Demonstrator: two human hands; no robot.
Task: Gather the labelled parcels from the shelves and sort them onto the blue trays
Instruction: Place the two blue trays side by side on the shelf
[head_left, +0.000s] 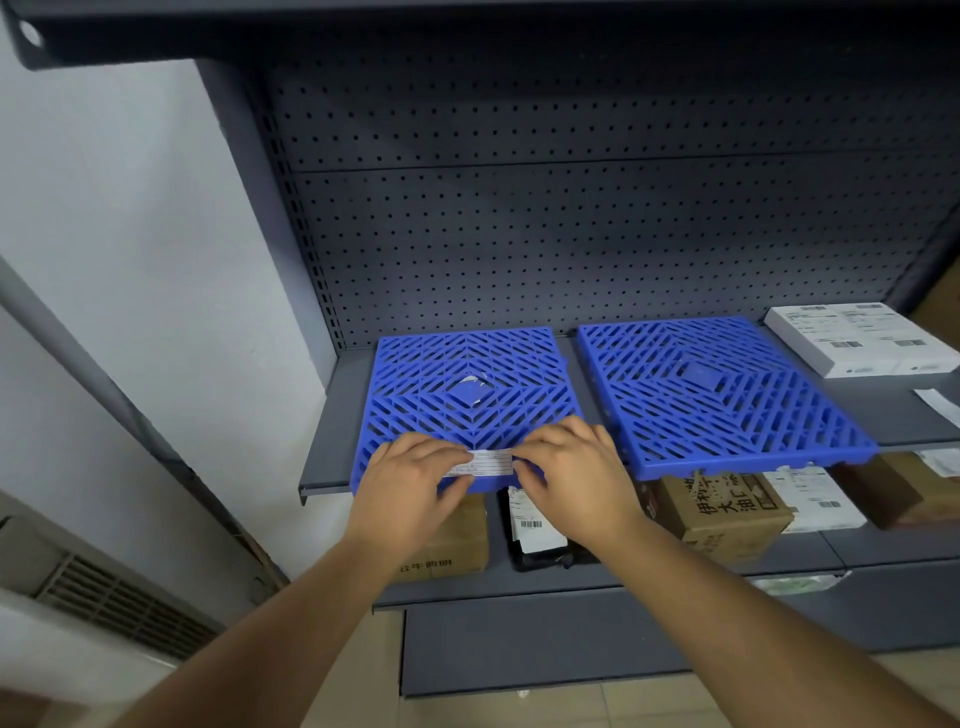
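Note:
Two blue slatted trays lie side by side on the grey upper shelf: the left tray (467, 389) and the right tray (711, 389). Both of my hands are at the left tray's front edge. My left hand (410, 483) and my right hand (576, 467) pinch the two ends of a small white printed label strip (488, 462) lying against that edge. A white labelled box (857, 340) lies flat at the shelf's right. On the shelf below sit cardboard parcels (722, 514), a black bag with a barcode label (535, 530) and a brown box (447, 545).
The dark pegboard back panel (571, 208) rises behind the trays, with another shelf overhead. A white wall (130, 234) and a vent (119, 608) stand to the left. A loose white slip (937, 402) lies at the shelf's right edge. Tiled floor shows beneath.

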